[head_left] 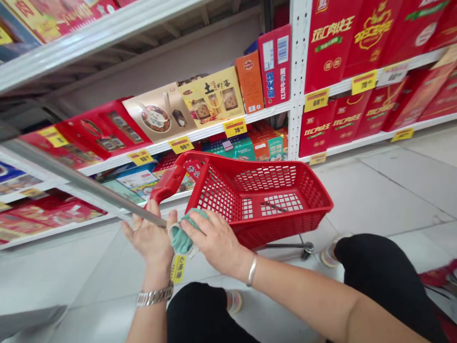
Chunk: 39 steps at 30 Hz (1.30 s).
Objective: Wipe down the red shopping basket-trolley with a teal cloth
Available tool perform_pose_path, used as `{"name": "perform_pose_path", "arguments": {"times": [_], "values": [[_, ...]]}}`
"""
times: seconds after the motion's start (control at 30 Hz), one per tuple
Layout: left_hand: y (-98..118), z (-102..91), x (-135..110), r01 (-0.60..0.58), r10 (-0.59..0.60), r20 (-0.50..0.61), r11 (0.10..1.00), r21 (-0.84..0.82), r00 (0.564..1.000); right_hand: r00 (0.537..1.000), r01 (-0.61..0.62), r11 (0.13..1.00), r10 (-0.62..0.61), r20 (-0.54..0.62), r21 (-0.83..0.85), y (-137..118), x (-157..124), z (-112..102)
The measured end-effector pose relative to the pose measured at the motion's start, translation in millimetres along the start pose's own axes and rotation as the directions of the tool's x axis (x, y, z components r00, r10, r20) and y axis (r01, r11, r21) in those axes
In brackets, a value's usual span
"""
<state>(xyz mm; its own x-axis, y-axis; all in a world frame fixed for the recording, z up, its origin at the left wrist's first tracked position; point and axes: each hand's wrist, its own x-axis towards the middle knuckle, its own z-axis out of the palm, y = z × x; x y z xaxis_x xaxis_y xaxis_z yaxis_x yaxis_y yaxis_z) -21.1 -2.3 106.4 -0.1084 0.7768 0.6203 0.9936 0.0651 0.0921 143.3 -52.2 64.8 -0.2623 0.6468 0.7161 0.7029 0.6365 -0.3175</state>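
My right hand [219, 243] presses a crumpled green cloth [183, 237], with its fingers bent over it. The cloth is at the near end of a slanting grey metal bar [96, 183]. My left hand [154, 240] is at the same end of the bar, palm up and fingers spread, partly behind the bar. Its thumb is beside the cloth; whether the palm touches the bar I cannot tell. Just beyond both hands is a red plastic shopping cart [285, 221] with a perforated basket and a red handle [170, 183].
White shelves [200, 136] with boxed goods and yellow price tags run behind the cart. Red gift boxes [326, 45] fill the right-hand shelves. A thin dark item [274, 206] shows in the basket. My knees [378, 267] are close below, above the tiled floor [396, 174].
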Motion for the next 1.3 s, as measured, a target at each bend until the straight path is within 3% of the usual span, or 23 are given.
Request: {"name": "perform_pose_path", "arguments": {"times": [0.13,0.23,0.43,0.57,0.67,0.73,0.8,0.93,1.07,1.17,1.3], "values": [[3.7,-3.5,-6.0,-0.044,0.042,-0.068,0.999,-0.022,0.997,0.993,-0.107,0.993,0.109,0.046,-0.041,37.5,-34.8,-21.9],[7.9,-6.1,-8.3,-0.033,0.032,-0.077,0.999,-0.018,0.997,0.994,-0.102,0.987,0.106,0.022,-0.121,72.5,-69.0,-44.3],[20.6,-10.5,-10.6,-0.053,0.05,-0.073,0.998,-0.042,0.996,0.977,-0.203,0.914,0.215,-0.006,-0.352,149.0,-132.1,-103.4],[37.7,-14.6,-13.3,-0.043,0.04,-0.058,0.998,-0.045,0.998,0.949,-0.309,0.864,0.308,-0.068,-0.397,200.4,-155.7,-142.2],[51.4,-15.5,-16.6,-0.006,0.003,-0.056,0.999,-0.043,0.998,0.91,-0.416,0.815,0.375,-0.179,-0.404,220.7,-157.0,-153.2],[59.1,-14.9,-19.0,0.013,-0.016,-0.065,0.999,-0.047,0.998,0.878,-0.473,0.799,0.393,-0.274,-0.371,215.8,-145.4,-147.1],[65.2,-13.9,-20.8,0.018,-0.022,-0.071,0.999,-0.046,0.997,0.877,-0.452,0.84,0.357,-0.323,-0.3,193.3,-123.4,-130.0],[73.6,-13.0,-21.2,0.039,-0.041,-0.069,0.999,-0.028,0.997,0.956,-0.16,0.976,0.115,-0.27,-0.148,111.1,-64.0,-76.7],[75.6,-15.1,-19.0,0.079,-0.079,-0.031,0.997,-0.008,0.996,0.991,0.038,0.995,-0.049,-0.121,-0.094,45.0,-21.6,-30.3],[71.1,-16.3,-18.6,0.065,-0.065,-0.018,0.998,0.006,0.998,0.998,0.014,0.994,-0.021,-0.064,-0.106,41.3,-18.0,-15.3],[58.9,-15.6,-19.5,0.046,-0.046,-0.046,0.999,0.013,0.998,0.998,-0.031,0.988,0.023,-0.055,-0.153,82.9,-44.7,-23.0]]}}
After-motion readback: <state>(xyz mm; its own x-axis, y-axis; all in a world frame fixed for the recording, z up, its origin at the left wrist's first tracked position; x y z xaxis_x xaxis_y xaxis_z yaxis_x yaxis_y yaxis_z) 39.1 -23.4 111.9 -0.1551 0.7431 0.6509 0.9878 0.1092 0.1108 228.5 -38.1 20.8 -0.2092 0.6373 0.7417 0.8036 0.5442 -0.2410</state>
